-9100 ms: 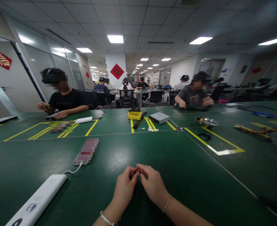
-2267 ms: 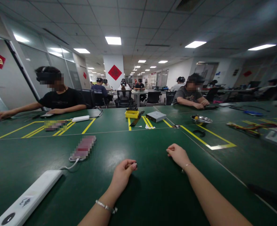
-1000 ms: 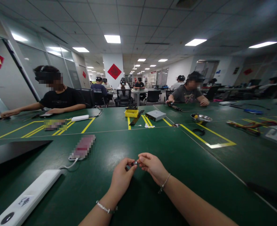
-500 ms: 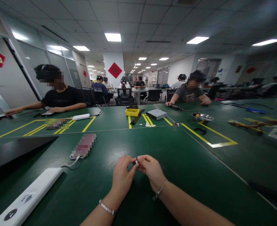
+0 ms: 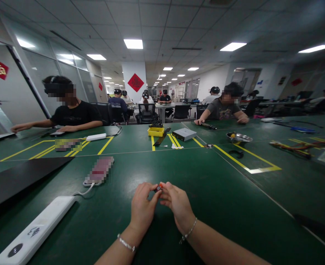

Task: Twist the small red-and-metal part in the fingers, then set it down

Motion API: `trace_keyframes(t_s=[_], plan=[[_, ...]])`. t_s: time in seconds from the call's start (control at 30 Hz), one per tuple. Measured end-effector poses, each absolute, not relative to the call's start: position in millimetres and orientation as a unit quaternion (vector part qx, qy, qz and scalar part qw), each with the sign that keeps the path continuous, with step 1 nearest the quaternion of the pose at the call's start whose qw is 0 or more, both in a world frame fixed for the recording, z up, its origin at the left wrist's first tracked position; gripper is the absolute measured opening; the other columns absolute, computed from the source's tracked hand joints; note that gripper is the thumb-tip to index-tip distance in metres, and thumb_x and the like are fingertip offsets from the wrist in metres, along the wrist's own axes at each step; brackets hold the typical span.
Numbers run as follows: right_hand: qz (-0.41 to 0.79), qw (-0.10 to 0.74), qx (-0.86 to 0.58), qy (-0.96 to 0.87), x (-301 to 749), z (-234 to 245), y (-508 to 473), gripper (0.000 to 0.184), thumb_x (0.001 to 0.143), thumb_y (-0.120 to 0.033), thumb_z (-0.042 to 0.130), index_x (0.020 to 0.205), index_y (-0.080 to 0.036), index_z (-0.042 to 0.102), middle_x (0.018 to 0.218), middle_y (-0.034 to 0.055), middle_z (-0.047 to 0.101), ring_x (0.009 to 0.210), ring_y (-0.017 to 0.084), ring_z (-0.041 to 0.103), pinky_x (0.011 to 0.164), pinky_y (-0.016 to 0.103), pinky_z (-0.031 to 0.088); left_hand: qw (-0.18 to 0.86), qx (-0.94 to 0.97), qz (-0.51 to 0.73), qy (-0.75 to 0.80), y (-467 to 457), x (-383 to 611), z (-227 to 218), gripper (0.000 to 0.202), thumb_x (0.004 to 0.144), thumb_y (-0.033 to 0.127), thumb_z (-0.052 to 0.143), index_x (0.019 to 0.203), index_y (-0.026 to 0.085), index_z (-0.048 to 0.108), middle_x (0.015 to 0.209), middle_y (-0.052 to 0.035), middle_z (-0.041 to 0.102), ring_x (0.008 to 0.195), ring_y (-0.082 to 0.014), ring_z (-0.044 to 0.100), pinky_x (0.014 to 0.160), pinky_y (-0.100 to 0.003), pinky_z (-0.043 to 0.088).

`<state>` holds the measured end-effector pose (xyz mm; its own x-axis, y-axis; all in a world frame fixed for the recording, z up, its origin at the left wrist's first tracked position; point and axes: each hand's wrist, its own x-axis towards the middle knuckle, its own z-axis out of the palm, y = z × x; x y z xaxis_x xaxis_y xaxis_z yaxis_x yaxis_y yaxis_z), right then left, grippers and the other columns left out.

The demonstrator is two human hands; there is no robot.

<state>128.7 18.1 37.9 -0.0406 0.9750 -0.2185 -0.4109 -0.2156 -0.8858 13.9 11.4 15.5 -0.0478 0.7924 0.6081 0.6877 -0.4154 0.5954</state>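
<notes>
In the middle foreground, above the green tabletop, my left hand (image 5: 143,204) is closed, pinching a small dark and orange-red object (image 5: 158,188) between thumb and fingertips. It has a pale patch, and it is too small for its kind to be made out. My right hand (image 5: 178,202) faces it from the right with its fingers apart. Its upper fingertips are at the object's right edge, and the lower fingers curl below it. Whether they press on the object cannot be told.
A phone (image 5: 100,170) on a white cable and a long white power bank (image 5: 35,230) lie to the left, near a black panel (image 5: 21,180). Further off stand a yellow tray (image 5: 156,131), a grey box (image 5: 184,134) and a metal bowl (image 5: 239,138). Two people sit across the table.
My right fingers have loosened from their pinch and spread, showing more of the small object's orange-red side. My left hand keeps its hold.
</notes>
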Motion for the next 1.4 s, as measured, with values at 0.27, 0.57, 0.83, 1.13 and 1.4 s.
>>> trace_keyframes(t_s=[0.27, 0.57, 0.83, 1.13, 1.4], plan=[[0.673, 0.536, -0.410, -0.302, 128.3, 40.0, 17.8, 0.030, 0.068, -0.036, 0.058, 0.080, -0.009, 0.062, 0.077, 0.0108, 0.066, 0.057, 0.012, 0.060, 0.047, 0.020, 0.047, 0.050, 0.680, 0.500, 0.534, 9.1, 13.7, 17.8, 0.012, 0.075, 0.028, 0.053, 0.083, 0.020, 0.057, 0.078, -0.0016, 0.059, 0.074, -0.0157, 0.053, 0.066, -0.029, 0.043], [0.624, 0.534, -0.427, -0.378, 129.0, 43.6, 15.9, 0.032, 0.067, -0.039, 0.058, 0.076, -0.009, 0.062, 0.071, 0.0088, 0.066, 0.060, 0.015, 0.062, 0.044, 0.021, 0.048, 0.045, 0.676, 0.507, 0.533, 9.1, 14.2, 17.3, 0.012, 0.075, 0.029, 0.053, 0.082, 0.020, 0.058, 0.077, -0.0010, 0.059, 0.072, -0.0148, 0.054, 0.064, -0.028, 0.043], [0.682, 0.533, -0.403, -0.297, 128.6, 40.6, 17.2, 0.028, 0.068, -0.035, 0.058, 0.078, -0.009, 0.060, 0.070, 0.0084, 0.065, 0.053, 0.011, 0.059, 0.043, 0.019, 0.046, 0.059, 0.670, 0.516, 0.531, 9.3, 14.7, 19.2, 0.010, 0.074, 0.026, 0.055, 0.081, 0.020, 0.058, 0.076, -0.0006, 0.059, 0.071, -0.0146, 0.054, 0.062, -0.027, 0.043], [0.701, 0.519, -0.367, -0.323, 130.1, 43.8, 13.9, 0.030, 0.068, -0.037, 0.058, 0.080, -0.010, 0.063, 0.072, 0.0081, 0.066, 0.062, 0.013, 0.060, 0.048, 0.020, 0.045, 0.100, 0.649, 0.544, 0.522, 8.8, 12.9, 24.6, 0.011, 0.073, 0.027, 0.055, 0.080, 0.019, 0.058, 0.077, -0.0009, 0.058, 0.070, -0.0137, 0.053, 0.059, -0.026, 0.043], [0.593, 0.498, -0.442, -0.452, 133.7, 34.8, 24.1, 0.027, 0.061, -0.036, 0.063, 0.074, -0.013, 0.063, 0.068, 0.0038, 0.064, 0.060, 0.012, 0.057, 0.050, 0.021, 0.042, 0.072, 0.692, 0.488, 0.528, 15.2, 13.8, 14.1, 0.010, 0.074, 0.026, 0.054, 0.082, 0.020, 0.056, 0.078, -0.0008, 0.058, 0.075, -0.0151, 0.053, 0.068, -0.030, 0.044]])
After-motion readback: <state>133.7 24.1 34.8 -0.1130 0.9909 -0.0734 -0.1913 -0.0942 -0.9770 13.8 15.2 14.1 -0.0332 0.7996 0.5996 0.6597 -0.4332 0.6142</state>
